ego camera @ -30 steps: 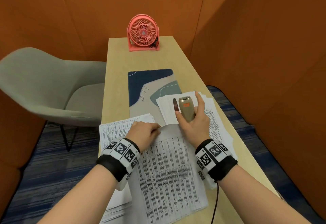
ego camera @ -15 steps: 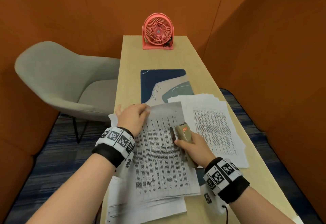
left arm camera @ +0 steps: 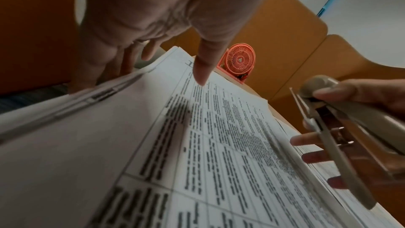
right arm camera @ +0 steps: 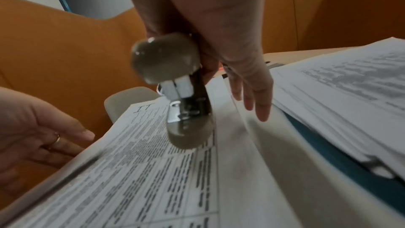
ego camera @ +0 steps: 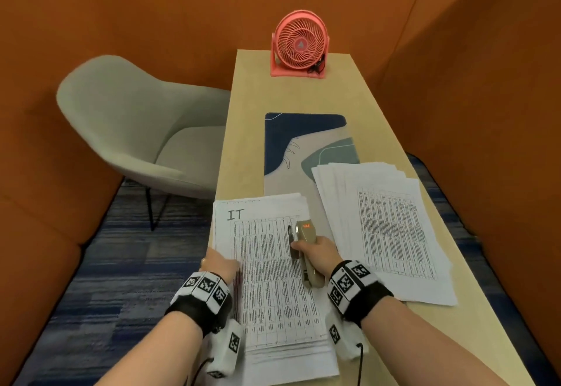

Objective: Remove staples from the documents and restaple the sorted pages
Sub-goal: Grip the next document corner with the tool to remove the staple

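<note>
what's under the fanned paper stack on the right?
The fanned stack of printed white pages lies partly on the navy-and-beige patterned desk mat and partly on the light wooden table. Whatever else lies beneath the stack is covered.

I saw a stapler (ego camera: pixel 306 250) of glossy beige plastic with bare shiny metal inside, matt white printed paper in the stack (ego camera: pixel 273 279), a pale smooth wood-look desk (ego camera: pixel 252 130), and a glossy coral plastic fan (ego camera: pixel 300 44) at upper centre.
</note>
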